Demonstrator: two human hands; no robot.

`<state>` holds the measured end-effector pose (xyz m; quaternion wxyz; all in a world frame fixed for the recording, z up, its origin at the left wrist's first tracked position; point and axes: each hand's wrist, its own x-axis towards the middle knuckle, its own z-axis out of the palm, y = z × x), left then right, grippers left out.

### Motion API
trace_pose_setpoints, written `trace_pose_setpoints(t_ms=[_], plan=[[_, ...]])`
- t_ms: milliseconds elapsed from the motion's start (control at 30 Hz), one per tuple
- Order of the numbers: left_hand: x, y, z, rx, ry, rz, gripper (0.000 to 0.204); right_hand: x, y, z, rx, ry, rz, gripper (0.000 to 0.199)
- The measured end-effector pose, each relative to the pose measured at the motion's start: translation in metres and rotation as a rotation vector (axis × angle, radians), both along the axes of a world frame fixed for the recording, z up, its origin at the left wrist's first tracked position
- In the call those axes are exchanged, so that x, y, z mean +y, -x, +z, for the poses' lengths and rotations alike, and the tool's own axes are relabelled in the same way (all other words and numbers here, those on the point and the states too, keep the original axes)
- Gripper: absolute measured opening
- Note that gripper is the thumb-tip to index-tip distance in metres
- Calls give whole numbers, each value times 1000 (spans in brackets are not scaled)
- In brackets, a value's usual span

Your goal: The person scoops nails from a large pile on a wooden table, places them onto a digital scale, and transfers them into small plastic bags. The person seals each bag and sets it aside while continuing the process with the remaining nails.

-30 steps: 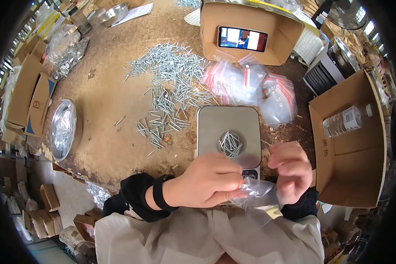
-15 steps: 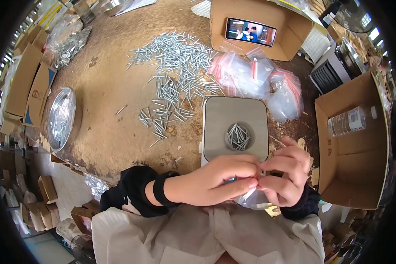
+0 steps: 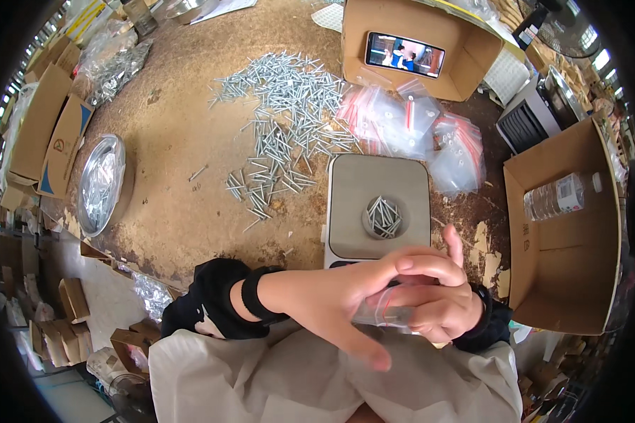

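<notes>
Close in front of my body, both hands meet around a small clear zip bag [image 3: 386, 316] with a red seal line. My right hand [image 3: 441, 303] is closed on the bag with curled fingers; one finger points up. My left hand [image 3: 339, 292] lies against the bag's other side, thumb stretched away toward me, its other fingers reaching over my right hand. What is in the bag cannot be made out. Just beyond stands a scale [image 3: 342, 204] bearing a small round cup [image 3: 404, 220] of screws [image 3: 384, 217].
A large pile of loose screws [image 3: 282, 99] spreads left of centre. Empty zip bags [image 3: 388, 120] lie behind the scale. A phone [image 3: 404, 55] leans in a cardboard box [image 3: 466, 63]. An open box at right [image 3: 564, 289] holds a plastic bottle [image 3: 554, 197]. A metal bowl [image 3: 125, 176] stands left.
My hands were pinching together at the bag's edge. Now the left thumb has swung off toward me, the left fingers have opened, and the bag's red seal shows between the hands.
</notes>
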<state>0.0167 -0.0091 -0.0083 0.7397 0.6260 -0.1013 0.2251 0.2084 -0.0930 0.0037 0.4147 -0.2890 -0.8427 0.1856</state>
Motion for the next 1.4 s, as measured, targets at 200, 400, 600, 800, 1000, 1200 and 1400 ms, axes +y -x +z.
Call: trace_pose_setpoints(t_ms=[200, 400, 600, 800, 1000, 1200, 1400], plan=[[13, 18, 12, 310, 46, 129, 40, 19, -15, 17, 46, -2, -58, 27], [32, 17, 6, 170, -353, 910, 32, 57, -32, 12, 18, 237, -157, 80], [43, 16, 9, 381, -1035, 1191, 27, 64, -26, -11, -347, 223, -171, 100], [36, 7, -4, 530, -1046, 1072, 30, 51, -21, -8, -118, 233, -189, 91], [11, -12, -3, 479, -893, 885, 40, 45, -15, 2, -101, -120, -271, 68], [-2, -24, -16, 371, -351, 565, 45, 37, -14, 14, -204, -59, -259, 73], [-3, -24, -11, 406, -64, 294, 53, 35, -11, 15, -134, 115, -239, 83]])
